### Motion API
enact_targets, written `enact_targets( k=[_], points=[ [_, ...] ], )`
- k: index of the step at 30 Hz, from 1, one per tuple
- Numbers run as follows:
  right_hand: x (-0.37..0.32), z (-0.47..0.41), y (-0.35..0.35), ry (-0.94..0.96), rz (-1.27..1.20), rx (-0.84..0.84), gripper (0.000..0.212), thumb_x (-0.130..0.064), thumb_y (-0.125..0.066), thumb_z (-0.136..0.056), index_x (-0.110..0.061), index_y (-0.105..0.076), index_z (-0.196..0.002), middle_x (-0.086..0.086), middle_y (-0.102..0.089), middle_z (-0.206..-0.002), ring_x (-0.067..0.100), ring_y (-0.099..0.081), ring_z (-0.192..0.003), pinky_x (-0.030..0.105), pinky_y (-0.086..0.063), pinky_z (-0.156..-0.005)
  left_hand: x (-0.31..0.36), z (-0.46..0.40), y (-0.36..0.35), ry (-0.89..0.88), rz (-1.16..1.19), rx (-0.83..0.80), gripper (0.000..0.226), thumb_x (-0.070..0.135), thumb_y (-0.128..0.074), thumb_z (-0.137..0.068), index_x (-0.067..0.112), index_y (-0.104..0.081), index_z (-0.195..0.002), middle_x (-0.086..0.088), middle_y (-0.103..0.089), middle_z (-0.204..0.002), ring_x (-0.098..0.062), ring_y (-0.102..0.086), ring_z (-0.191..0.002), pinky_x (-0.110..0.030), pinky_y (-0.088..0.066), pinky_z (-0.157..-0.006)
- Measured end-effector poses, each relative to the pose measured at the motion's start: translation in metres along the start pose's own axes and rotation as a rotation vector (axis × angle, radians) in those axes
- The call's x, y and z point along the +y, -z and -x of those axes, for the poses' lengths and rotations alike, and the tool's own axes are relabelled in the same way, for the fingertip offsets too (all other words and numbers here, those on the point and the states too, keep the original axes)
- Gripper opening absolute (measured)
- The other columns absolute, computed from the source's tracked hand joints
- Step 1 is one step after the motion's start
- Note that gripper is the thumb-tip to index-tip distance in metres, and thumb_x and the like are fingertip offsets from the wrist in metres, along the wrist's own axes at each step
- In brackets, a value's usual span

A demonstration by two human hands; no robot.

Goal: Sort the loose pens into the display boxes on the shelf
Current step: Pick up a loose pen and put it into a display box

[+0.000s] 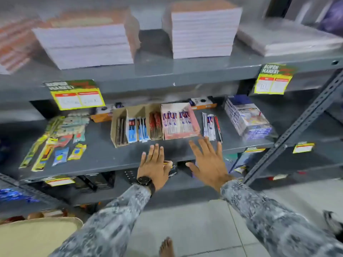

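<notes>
The loose pens [211, 127] lie on the shelf [104, 154] just right of the pink box [194, 127], long axes running front to back – nearest the right hand [207, 162], its grip spread empty like the left hand [154, 164].

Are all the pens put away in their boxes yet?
Not yet. Plenty of packs already stand in the brown divided box and the pink box. Both hands are empty right now: the left hand and right hand are open, fingers spread, in front of the shelf. A few loose pen packs lie beside the pink box, waiting to be sorted.
</notes>
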State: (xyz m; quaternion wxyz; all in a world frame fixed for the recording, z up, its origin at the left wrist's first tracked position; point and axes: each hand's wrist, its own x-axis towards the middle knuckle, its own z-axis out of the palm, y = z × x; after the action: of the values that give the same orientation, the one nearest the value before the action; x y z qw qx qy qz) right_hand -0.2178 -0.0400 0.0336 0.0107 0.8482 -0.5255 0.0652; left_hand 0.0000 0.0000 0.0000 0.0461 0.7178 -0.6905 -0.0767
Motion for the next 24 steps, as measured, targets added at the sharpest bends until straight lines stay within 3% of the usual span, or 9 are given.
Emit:
enact_targets(
  k=[2, 4, 7, 13, 19, 22, 24],
  points=[
    [0.009, -0.017, -0.009, -0.086, -0.040, -0.036, 0.067, -0.049, -0.061, -0.091, -0.023, -0.045, -0.150, 0.012, -0.041, -0.158, 0.036, -0.038, -0.146, 0.069, -0.018, -0.118, -0.007, -0.025, -0.010, 0.048, 0.028, -0.048, 0.078, 0.054, -0.001, -0.092, 0.009, -0.007, -0.156, -0.010, -0.003, -0.166, -0.024, 0.006, -0.153, -0.049, 0.000, -0.123],
    [0.020, -0.025, -0.016, -0.169, -0.058, 0.025, 0.050, -0.044, -0.060, -0.091, -0.024, -0.060, -0.137, 0.007, -0.056, -0.144, 0.033, -0.054, -0.131, 0.062, -0.031, -0.114, -0.016, -0.039, -0.017, 0.078, 0.011, -0.034, 0.076, 0.051, -0.003, -0.095, 0.007, -0.009, -0.156, -0.011, -0.005, -0.166, -0.025, 0.005, -0.153, -0.049, 0.000, -0.123],
    [0.040, -0.042, -0.029, -0.375, -0.123, 0.163, 0.026, -0.034, -0.062, -0.091, -0.022, -0.072, -0.113, 0.008, -0.070, -0.115, 0.035, -0.065, -0.105, 0.049, -0.049, -0.091, -0.029, -0.050, -0.036, 0.086, 0.005, 0.010, 0.079, 0.053, 0.002, -0.093, 0.006, -0.011, -0.156, -0.012, -0.006, -0.166, -0.025, 0.004, -0.153, -0.048, 0.004, -0.123],
    [0.080, -0.078, -0.031, -0.853, -0.354, 0.183, 0.028, -0.029, -0.057, -0.094, -0.007, -0.072, -0.101, 0.025, -0.069, -0.103, 0.047, -0.069, -0.089, 0.054, -0.058, -0.081, -0.038, -0.055, -0.056, 0.042, -0.014, 0.137, 0.069, 0.048, -0.017, -0.101, 0.003, -0.026, -0.152, -0.015, -0.022, -0.162, -0.027, -0.011, -0.152, -0.051, -0.006, -0.123],
    [0.089, -0.095, -0.032, -0.926, -0.399, 0.095, 0.026, -0.028, -0.069, -0.086, -0.006, -0.076, -0.098, 0.024, -0.075, -0.101, 0.045, -0.070, -0.095, 0.050, -0.057, -0.083, -0.039, -0.053, -0.055, 0.022, -0.047, 0.157, 0.067, 0.047, -0.020, -0.102, 0.003, -0.029, -0.151, -0.017, -0.025, -0.161, -0.029, -0.013, -0.152, -0.050, -0.007, -0.123],
    [0.080, -0.093, -0.027, -0.978, -0.448, 0.160, 0.023, -0.025, -0.068, -0.082, -0.004, -0.075, -0.090, 0.025, -0.074, -0.092, 0.046, -0.070, -0.088, 0.050, -0.058, -0.080, -0.040, -0.054, -0.055, 0.028, -0.042, 0.173, 0.067, 0.047, -0.020, -0.102, 0.003, -0.028, -0.151, -0.017, -0.025, -0.161, -0.029, -0.014, -0.151, -0.051, -0.008, -0.123],
    [0.073, -0.090, -0.020, -0.937, -0.491, 0.272, 0.020, -0.023, -0.067, -0.083, -0.006, -0.077, -0.090, 0.021, -0.075, -0.084, 0.040, -0.072, -0.080, 0.043, -0.057, -0.076, -0.039, -0.053, -0.053, 0.039, -0.027, 0.155, 0.067, 0.047, -0.020, -0.102, 0.002, -0.029, -0.151, -0.018, -0.026, -0.161, -0.029, -0.014, -0.151, -0.052, -0.009, -0.122]
  ],
)
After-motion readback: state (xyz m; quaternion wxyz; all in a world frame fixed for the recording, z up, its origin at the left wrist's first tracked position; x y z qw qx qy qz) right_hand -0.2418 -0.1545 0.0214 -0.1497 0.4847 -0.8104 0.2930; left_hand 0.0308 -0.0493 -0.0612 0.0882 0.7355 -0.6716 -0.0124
